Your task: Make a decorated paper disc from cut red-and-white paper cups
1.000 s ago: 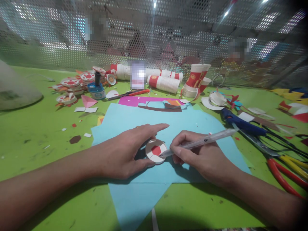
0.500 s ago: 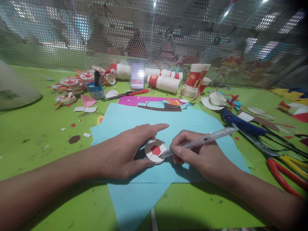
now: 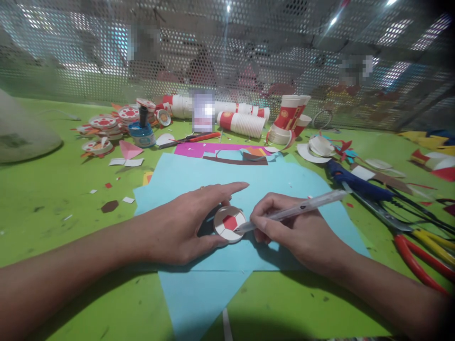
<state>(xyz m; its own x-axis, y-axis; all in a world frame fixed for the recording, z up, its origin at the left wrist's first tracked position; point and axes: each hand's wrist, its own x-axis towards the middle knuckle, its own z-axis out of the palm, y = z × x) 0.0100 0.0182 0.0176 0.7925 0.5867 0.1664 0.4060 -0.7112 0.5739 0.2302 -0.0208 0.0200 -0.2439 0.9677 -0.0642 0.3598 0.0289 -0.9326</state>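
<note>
A round white disc (image 3: 229, 221) with a red shape at its centre and thin dark lines lies on light blue paper (image 3: 185, 175). My left hand (image 3: 185, 222) rests on the paper to its left, thumb and fingers curved round the disc's edge, the index finger stretched out past it. On the right, my right hand (image 3: 289, 225) grips a clear pen (image 3: 309, 203), whose tip touches the disc just right of and below the red shape.
Stacked paper cups (image 3: 241, 123) and a blue ink bottle (image 3: 142, 135) stand at the back. Decorated discs (image 3: 103, 122) are piled at back left. A blue glue gun (image 3: 359, 182) and red-handled scissors (image 3: 412, 265) lie at right. Paper scraps dot the green table (image 3: 88, 227).
</note>
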